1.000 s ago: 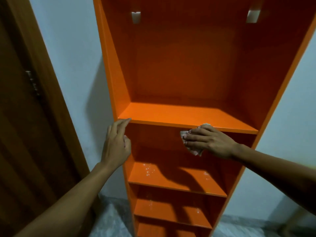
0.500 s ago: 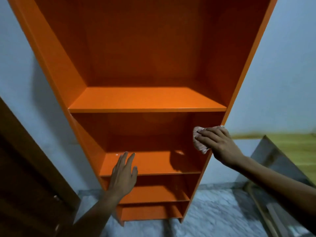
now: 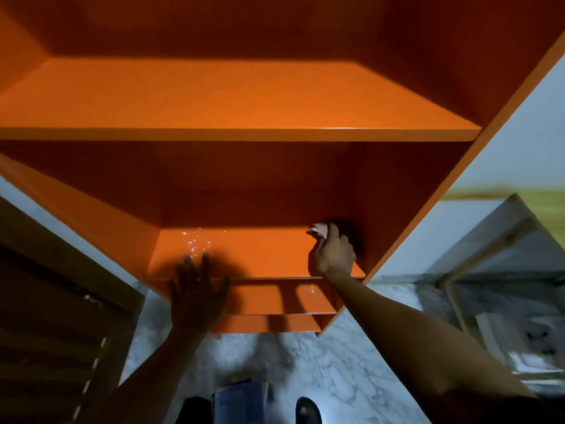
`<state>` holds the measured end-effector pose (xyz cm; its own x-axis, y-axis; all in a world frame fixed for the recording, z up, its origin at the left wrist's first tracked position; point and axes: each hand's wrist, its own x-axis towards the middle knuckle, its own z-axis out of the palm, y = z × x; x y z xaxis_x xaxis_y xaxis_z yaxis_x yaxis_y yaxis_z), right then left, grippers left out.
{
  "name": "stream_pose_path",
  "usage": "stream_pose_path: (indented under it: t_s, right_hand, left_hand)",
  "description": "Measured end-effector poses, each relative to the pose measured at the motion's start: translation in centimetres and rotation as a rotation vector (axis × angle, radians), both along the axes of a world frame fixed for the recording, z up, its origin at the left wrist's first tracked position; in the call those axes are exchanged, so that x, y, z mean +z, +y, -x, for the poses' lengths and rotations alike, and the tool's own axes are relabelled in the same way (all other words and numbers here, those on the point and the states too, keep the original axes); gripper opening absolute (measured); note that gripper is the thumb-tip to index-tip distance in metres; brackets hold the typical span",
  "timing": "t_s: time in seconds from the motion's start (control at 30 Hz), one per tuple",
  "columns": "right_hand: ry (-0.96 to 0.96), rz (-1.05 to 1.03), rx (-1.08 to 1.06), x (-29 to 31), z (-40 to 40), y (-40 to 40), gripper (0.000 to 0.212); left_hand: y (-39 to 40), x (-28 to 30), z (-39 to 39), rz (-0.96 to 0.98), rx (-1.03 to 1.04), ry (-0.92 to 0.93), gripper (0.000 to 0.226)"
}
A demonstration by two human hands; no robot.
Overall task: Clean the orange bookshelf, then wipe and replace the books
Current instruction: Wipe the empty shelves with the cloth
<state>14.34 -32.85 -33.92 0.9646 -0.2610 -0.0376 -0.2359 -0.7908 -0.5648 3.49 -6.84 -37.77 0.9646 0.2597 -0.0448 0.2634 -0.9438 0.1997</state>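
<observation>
Inside the orange bookshelf (image 3: 244,99), the right hand (image 3: 334,255) presses a clenched pale cloth (image 3: 319,230) into a lower shelf's back right corner, while the left hand (image 3: 195,296), fingers spread and released, hovers at that shelf's front edge near water droplets (image 3: 197,241).

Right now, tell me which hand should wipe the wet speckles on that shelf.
Probably right. The right hand holds the cloth at the shelf's back right corner. The left hand is nearer the speckles but bare, flat on the front edge.
</observation>
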Motion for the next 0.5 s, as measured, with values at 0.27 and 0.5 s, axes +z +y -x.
stream_pose_path:
  t_s: [0.27, 0.5]
  right_hand:
    - [-0.229, 0.21, 0.78, -3.6, 3.7, 4.4, 0.049]
    - [-0.335, -0.093, 1.224, -2.5, 6.4, 5.0, 0.05]
  left_hand:
    - [1.4, -1.1, -0.1, 0.044, 0.003, -0.061, 0.079]
    - [2.6, -1.9, -0.8, -0.024, -0.006, -0.052, 0.081]
